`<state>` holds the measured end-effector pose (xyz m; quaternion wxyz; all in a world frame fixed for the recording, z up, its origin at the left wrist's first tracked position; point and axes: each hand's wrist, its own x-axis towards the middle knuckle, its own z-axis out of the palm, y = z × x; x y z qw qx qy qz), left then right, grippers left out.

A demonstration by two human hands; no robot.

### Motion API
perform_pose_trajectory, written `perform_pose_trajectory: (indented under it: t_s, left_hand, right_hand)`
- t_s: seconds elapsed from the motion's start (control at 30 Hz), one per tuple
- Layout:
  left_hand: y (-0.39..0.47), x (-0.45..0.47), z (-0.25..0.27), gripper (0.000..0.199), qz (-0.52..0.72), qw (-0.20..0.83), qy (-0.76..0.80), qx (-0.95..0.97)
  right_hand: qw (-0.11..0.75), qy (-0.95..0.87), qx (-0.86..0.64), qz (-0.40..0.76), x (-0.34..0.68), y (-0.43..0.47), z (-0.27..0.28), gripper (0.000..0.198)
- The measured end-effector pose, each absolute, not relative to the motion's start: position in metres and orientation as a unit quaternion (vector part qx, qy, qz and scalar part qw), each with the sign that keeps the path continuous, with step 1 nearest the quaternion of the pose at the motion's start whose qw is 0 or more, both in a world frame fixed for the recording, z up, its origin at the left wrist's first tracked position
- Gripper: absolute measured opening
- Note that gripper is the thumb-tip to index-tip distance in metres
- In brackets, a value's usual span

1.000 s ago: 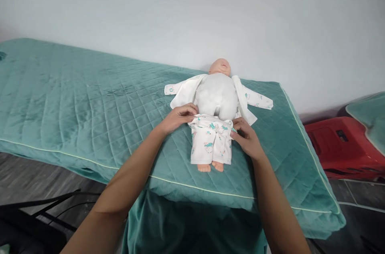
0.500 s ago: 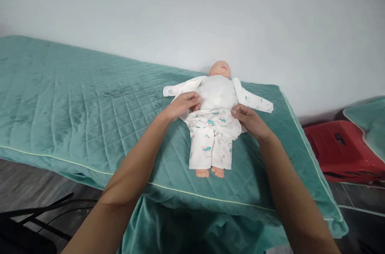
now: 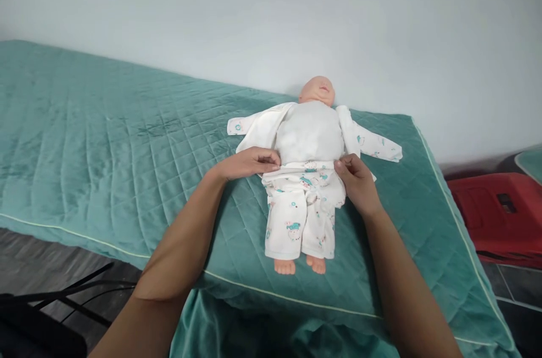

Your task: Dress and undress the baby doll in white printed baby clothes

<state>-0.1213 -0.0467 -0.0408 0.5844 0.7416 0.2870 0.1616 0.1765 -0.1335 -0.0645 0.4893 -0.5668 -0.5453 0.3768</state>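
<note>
A baby doll (image 3: 311,132) lies on its back, its head toward the wall and bare feet toward me. It wears a white printed jacket (image 3: 262,126) spread apart over the pale cloth torso, and matching printed pants (image 3: 292,225). At the left end of the waistband, my left hand (image 3: 256,163) pinches the fabric between thumb and fingers. My right hand (image 3: 355,180) grips the opposite end of the waistband. Between the two hands the band stretches nearly straight across the belly, with folds of cloth bunched just below it.
A green quilted cover (image 3: 127,166) with pale piping lies beneath the doll. Behind it rises a white wall (image 3: 212,19). A red plastic object (image 3: 499,211) is at the right, and a black metal frame (image 3: 71,296) stands at the lower left.
My left hand has gone from beside the belly down to the waistband and closed on it. The waistband now looks straighter and tauter. The view has shifted slightly.
</note>
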Motion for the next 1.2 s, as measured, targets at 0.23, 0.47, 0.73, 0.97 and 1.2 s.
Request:
perform_pose_trajectory:
  t_s: [0.23, 0.47, 0.73, 0.97, 1.2]
  left_hand:
    - [-0.043, -0.127, -0.04, 0.025, 0.101, 0.591, 0.263, 0.756]
    - [-0.048, -0.123, -0.051, 0.03, 0.207, 0.61, 0.28, 0.712]
    - [-0.05, -0.114, -0.064, 0.033, 0.344, 0.558, 0.357, 0.666]
    - [-0.045, -0.113, -0.06, 0.029, 0.24, 0.6, 0.342, 0.682]
    - [-0.047, -0.116, -0.057, 0.03, 0.22, 0.645, 0.314, 0.661]
  right_hand:
    - [0.417, -0.572, -0.566, 0.423, 0.185, -0.136, -0.054, 0.038]
    - [0.355, -0.604, -0.548, 0.457, 0.2, -0.138, -0.049, 0.027]
    - [0.346, -0.615, -0.617, 0.347, 0.194, -0.133, -0.061, 0.017]
    - [0.359, -0.591, -0.617, 0.377, 0.189, -0.129, -0.06, 0.021]
    - [0.422, -0.517, -0.521, 0.532, 0.185, -0.133, -0.052, 0.035]
